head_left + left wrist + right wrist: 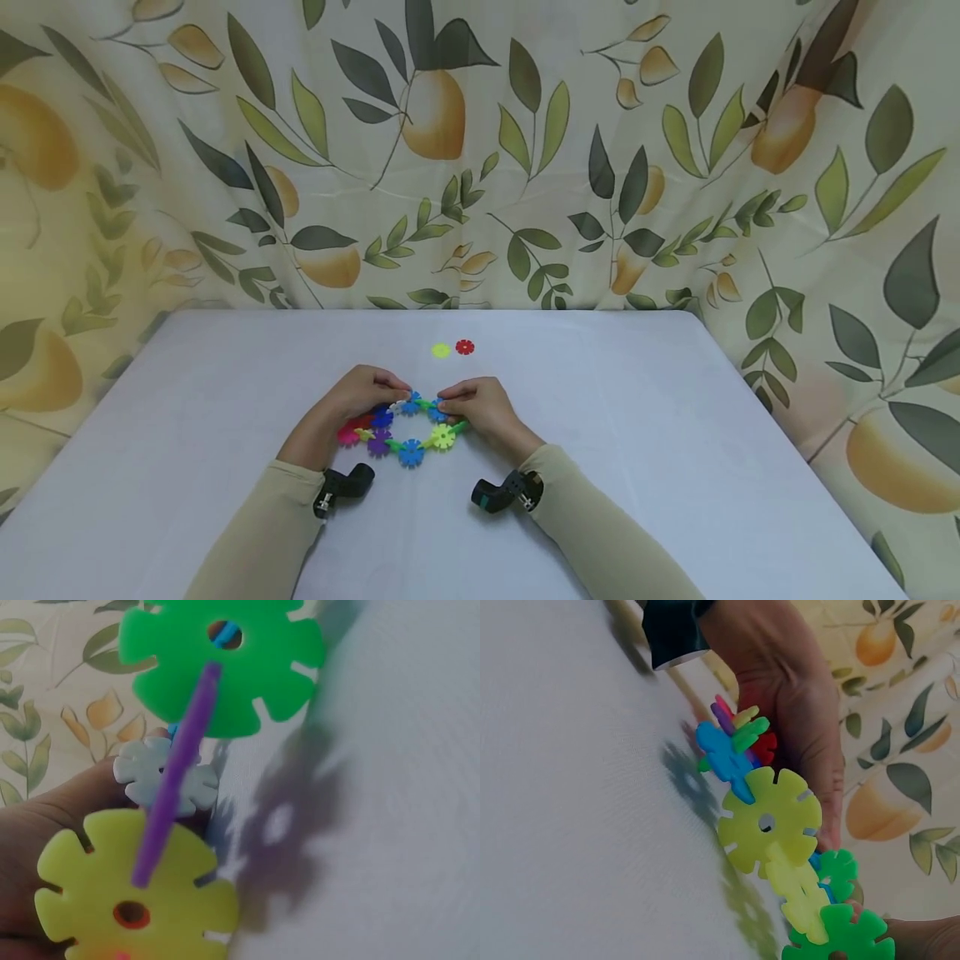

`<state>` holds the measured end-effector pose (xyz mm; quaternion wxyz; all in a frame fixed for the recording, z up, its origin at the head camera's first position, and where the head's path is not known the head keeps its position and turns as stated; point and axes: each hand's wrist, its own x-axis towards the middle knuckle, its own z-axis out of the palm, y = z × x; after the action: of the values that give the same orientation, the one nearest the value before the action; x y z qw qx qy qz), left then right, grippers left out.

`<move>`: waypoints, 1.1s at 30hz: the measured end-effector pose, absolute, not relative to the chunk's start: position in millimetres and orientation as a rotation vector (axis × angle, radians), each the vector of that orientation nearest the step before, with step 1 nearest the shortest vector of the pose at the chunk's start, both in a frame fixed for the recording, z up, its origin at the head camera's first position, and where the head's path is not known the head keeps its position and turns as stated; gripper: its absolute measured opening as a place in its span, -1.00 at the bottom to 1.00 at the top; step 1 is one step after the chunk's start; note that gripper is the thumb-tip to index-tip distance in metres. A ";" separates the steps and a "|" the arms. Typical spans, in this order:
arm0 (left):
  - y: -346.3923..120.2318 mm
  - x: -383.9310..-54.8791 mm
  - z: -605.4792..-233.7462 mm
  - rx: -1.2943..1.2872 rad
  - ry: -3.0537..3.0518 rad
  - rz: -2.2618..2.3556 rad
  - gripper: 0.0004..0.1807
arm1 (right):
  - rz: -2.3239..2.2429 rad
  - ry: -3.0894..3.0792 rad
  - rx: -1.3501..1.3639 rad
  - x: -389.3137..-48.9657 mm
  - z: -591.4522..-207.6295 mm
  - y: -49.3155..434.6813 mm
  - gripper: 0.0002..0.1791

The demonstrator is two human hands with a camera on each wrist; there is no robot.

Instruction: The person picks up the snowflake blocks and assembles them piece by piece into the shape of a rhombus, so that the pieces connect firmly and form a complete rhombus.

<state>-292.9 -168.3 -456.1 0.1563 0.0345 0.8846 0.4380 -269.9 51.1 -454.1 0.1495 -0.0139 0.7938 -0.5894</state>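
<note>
A ring of slotted plastic flower discs, joined edge to edge in many colours, is held between both hands over the white table. My left hand (pixel 352 404) pinches the far left side of the ring, by a white disc (pixel 166 776) and a blue disc (pixel 410 405). On the far right side, my right hand (pixel 489 414) pinches another blue disc between thumb and fingers. Along the near side run a purple disc (pixel 379 442), a blue disc (pixel 411 453) and a yellow disc (pixel 771 821). A green disc (pixel 221 667) joins on in the left wrist view.
Beyond the ring, a loose yellow disc (pixel 441 351) and a loose red disc (pixel 465 347) lie side by side on the white tabletop (pixel 600 375). A curtain (pixel 465 208) with a leaf and fruit print hangs behind the table's far edge.
</note>
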 end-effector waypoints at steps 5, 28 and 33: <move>-168.0 -293.1 -457.5 0.077 2.537 1.257 -0.76 | -1.707 2.287 -0.041 -269.0 -455.0 52.5 -0.81; -172.1 -292.4 -453.3 0.071 2.532 1.250 -0.72 | -1.698 2.233 -0.110 -271.4 -452.2 63.7 -0.73; -173.2 -292.1 -453.0 0.058 2.526 1.253 -0.72 | -1.715 2.198 -0.105 -276.6 -453.4 68.7 -0.71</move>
<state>-292.1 -173.2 -453.0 0.1601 0.0202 0.8840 0.4387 -276.6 68.7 -453.4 0.1749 -0.0370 0.7757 -0.6053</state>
